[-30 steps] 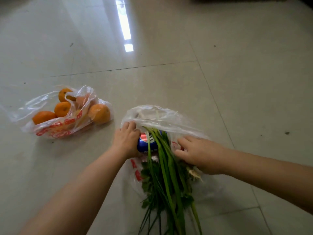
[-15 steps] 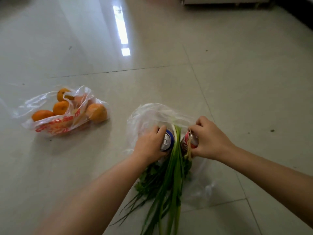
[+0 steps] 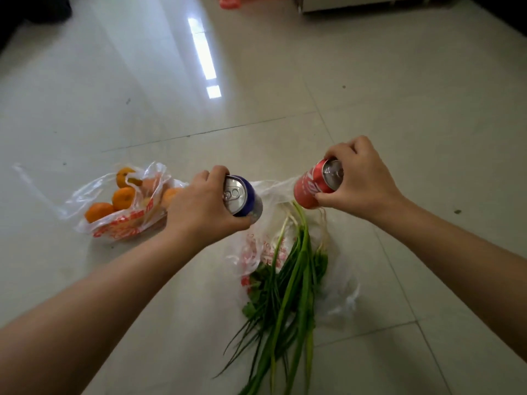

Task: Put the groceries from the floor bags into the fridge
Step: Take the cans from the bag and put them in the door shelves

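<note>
My left hand (image 3: 199, 206) grips a blue drink can (image 3: 245, 199) by its top end, held above the floor. My right hand (image 3: 362, 181) grips a red drink can (image 3: 309, 188) the same way, a little higher and to the right. Below them a clear plastic bag (image 3: 262, 249) with red print lies on the tiles, with green onions and leafy herbs (image 3: 293, 283) spilling out of it toward me. To the left a second clear bag (image 3: 125, 223) holds several oranges (image 3: 123, 197).
The floor (image 3: 399, 109) is pale glossy tile with a bright light reflection. A white furniture base (image 3: 356, 2) runs along the top right, and an orange-red bag (image 3: 228, 1) shows at the top edge. A dark object sits in the top left corner.
Both hands have lifted out of the bag, each carrying a can, and moved apart. The greens and the bag stay on the floor.
</note>
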Tool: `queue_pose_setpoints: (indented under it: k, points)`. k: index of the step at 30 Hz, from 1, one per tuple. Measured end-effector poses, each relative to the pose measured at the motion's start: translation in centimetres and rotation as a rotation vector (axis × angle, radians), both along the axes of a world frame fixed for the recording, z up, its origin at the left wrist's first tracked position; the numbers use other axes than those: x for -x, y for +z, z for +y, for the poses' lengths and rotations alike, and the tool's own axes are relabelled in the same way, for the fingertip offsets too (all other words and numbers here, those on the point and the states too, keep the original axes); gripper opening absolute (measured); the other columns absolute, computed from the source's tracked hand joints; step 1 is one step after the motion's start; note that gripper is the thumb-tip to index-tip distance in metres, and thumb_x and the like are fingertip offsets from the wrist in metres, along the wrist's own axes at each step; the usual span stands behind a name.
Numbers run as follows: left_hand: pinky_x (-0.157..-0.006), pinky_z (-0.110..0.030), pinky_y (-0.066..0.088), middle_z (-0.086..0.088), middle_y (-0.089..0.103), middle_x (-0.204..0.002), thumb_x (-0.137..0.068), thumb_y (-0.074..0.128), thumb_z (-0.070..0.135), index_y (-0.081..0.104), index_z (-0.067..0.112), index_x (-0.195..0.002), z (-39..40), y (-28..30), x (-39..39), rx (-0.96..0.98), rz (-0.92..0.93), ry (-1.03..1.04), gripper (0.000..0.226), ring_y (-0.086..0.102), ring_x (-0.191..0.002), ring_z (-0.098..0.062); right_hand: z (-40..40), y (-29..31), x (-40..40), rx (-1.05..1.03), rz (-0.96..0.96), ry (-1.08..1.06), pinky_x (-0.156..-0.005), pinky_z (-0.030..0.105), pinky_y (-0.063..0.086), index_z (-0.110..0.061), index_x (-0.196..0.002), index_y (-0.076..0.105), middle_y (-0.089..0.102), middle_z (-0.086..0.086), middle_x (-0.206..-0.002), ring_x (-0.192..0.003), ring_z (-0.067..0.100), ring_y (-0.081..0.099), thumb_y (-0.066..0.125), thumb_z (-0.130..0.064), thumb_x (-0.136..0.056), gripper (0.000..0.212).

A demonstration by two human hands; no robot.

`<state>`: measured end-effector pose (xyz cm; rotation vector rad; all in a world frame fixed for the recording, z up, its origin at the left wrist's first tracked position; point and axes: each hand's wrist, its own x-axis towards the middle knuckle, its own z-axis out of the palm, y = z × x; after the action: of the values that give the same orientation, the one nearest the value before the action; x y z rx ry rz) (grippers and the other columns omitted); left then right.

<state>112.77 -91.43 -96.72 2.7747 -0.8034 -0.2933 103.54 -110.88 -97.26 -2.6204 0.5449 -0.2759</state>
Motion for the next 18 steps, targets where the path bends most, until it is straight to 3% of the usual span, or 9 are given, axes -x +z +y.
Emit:
queue_pose_setpoints:
  k: [8, 14, 18]
  points:
    - [-0.082, -0.030, 0.046, -0.003, 0.052, -0.121, -0.071, 0.071, 0.047, 0.040, 0.017, -0.129, -0.5, 15.5, 1.2, -0.024, 0.133, 0.015, 0.072, 0.054, -0.109, -0.022, 0.2, 15.4, 1.2, -0.066, 0.142, 0.010, -0.073, 0.025, 0.034, -0.006, -0.105, 0.053, 0.054, 0.006, -0.097, -0.091, 0.020, 0.044, 0.081, -0.025, -0.062, 0.055]
    - [-0.077, -0.027, 0.040, -0.002, 0.052, -0.121, -0.071, 0.073, 0.046, 0.042, 0.018, -0.126, -3.6, 33.7, 1.3, -0.019, 0.159, -0.023, 0.069, 0.056, -0.108, -0.024, -1.8, 33.6, 3.5, -0.169, 0.134, -0.118, -0.070, 0.023, 0.036, -0.008, -0.107, 0.050, 0.045, -0.001, -0.096, -0.085, 0.015, 0.046, 0.080, -0.022, -0.065, 0.053]
    - [-0.084, -0.030, 0.046, -0.001, 0.052, -0.124, -0.069, 0.075, 0.043, 0.041, 0.018, -0.127, -8.3, 47.0, 1.3, 0.002, 0.119, -0.081, 0.072, 0.056, -0.110, -0.024, -5.1, 46.8, 4.8, -0.202, 0.086, -0.159, -0.069, 0.019, 0.041, -0.011, -0.104, 0.049, 0.045, 0.000, -0.098, -0.087, 0.014, 0.047, 0.080, -0.019, -0.065, 0.050]
